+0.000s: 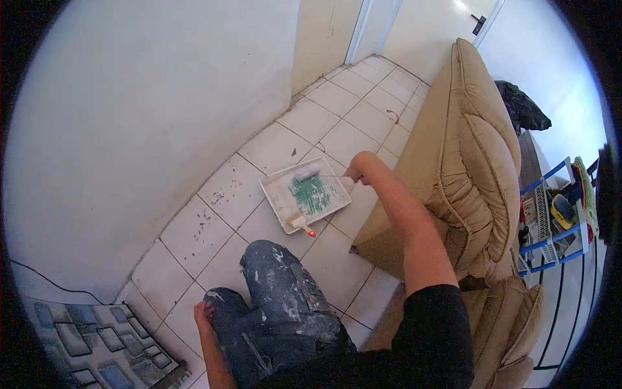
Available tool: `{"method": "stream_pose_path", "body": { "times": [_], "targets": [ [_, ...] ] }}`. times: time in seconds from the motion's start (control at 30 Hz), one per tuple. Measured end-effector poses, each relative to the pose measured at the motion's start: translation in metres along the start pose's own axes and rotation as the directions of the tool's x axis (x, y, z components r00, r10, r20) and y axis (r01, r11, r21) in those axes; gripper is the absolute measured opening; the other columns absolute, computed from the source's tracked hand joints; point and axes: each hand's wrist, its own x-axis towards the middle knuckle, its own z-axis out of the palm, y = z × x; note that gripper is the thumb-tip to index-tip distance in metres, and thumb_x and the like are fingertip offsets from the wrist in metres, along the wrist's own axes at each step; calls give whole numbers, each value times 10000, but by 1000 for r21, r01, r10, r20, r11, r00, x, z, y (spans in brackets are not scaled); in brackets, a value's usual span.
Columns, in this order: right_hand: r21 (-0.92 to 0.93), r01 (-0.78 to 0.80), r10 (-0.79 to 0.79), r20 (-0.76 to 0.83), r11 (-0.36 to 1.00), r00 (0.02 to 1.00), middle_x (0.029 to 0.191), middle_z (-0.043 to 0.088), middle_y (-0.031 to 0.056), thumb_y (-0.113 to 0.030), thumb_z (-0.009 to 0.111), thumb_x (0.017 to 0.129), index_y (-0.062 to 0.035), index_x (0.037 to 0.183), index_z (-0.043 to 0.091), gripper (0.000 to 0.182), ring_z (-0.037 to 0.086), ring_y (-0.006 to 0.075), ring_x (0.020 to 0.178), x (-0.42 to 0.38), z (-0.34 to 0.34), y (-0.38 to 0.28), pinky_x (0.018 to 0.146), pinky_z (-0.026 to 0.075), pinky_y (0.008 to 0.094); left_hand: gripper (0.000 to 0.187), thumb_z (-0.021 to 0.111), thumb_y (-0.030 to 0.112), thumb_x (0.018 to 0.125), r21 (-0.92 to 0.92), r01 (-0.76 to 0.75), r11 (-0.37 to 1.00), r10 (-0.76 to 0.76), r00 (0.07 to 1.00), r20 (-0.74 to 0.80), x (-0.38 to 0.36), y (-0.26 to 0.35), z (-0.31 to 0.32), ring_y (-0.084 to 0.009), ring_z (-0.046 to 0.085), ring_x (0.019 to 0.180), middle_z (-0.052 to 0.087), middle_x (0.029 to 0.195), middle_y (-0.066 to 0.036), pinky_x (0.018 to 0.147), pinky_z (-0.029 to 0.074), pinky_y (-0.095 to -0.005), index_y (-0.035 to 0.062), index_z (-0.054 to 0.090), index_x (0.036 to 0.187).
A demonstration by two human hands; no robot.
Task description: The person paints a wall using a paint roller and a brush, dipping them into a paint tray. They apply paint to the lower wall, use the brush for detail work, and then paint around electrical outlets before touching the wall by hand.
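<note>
My right hand (363, 168) is closed around the handle of a paint roller, arm stretched forward. The roller's pale sleeve (307, 172) rests in the far part of a white paint tray (273, 206) on the floor. White paint is smeared over the tray's green bottom. A paintbrush (302, 224) with a white and red handle lies across the near rim, its bristles inside. Beside my left knee is my left hand (204, 313), holding no visible tool, with its fingers loosely bent and partly hard to make out.
A brown padded sofa (414, 175) stands close on the right. The white wall (162, 97) runs along the left, with dark flakes on the tiles below it. A patterned mat (97, 343) lies lower left. A blue-and-white rack (551, 220) holds items at far right.
</note>
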Motion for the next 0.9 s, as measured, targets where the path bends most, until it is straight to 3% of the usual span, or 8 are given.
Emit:
{"method": "stream_pose_path", "body": {
  "times": [0.17,0.23,0.37,0.53,0.63,0.77,0.87,0.9],
  "targets": [
    [14,-23,19,240,1000,971,965,649,107,-267,534,907,-324,1395,457,497,597,224,792,7,-23,29,731,493,419,261,612,315,894,167,-107,980,110,994,-9,8,-12,2,-133,582,804,638,919,-21,726,429,-268,115,584,1058],
    [-17,-107,108,181,994,978,994,651,105,-262,549,900,-323,1395,451,509,603,230,796,-7,-30,14,733,498,425,260,615,312,891,168,-119,979,125,992,-23,4,-6,12,-131,576,798,637,920,-25,741,423,-269,110,588,1052],
    [16,-59,58,71,998,996,1031,670,78,-187,610,850,-310,1353,500,529,619,253,815,6,-22,1,735,511,424,258,616,308,891,177,-81,981,92,994,-57,9,-3,11,-128,566,782,636,917,-33,750,416,-264,97,592,1038],
    [-309,72,-113,-118,948,986,1102,674,63,-87,679,767,-327,1364,490,671,631,268,850,15,-17,-21,747,522,407,237,618,274,900,84,-114,990,120,991,-63,15,-4,13,-123,561,745,635,898,-34,710,426,-259,84,585,1036],
    [-225,70,-91,-84,972,992,1093,681,53,-118,692,771,-307,1315,535,597,634,262,868,22,-20,-14,762,521,414,218,620,244,903,30,-157,987,158,987,-41,17,-7,14,-122,561,731,632,889,-39,696,434,-255,76,580,1038],
    [0,206,-206,-39,979,978,980,703,33,-256,701,815,-190,1156,645,351,639,238,882,6,-31,24,769,512,437,199,615,219,907,43,-114,993,116,992,-52,15,1,19,-124,561,720,627,873,-42,687,440,-255,71,577,1035],
    [133,-268,269,11,954,963,927,701,42,-378,677,855,-109,1017,692,314,631,205,861,-47,-52,35,755,504,439,195,615,223,907,43,-129,991,130,991,-37,16,7,17,-127,562,713,622,854,-40,680,444,-259,71,574,1020],
    [195,-230,235,1,953,972,919,698,50,-406,667,860,-98,991,697,336,625,201,843,-56,-59,44,744,501,432,195,617,227,905,35,-144,989,145,989,-24,19,5,14,-127,563,711,621,848,-38,678,446,-259,71,573,1014]
  ]
}}
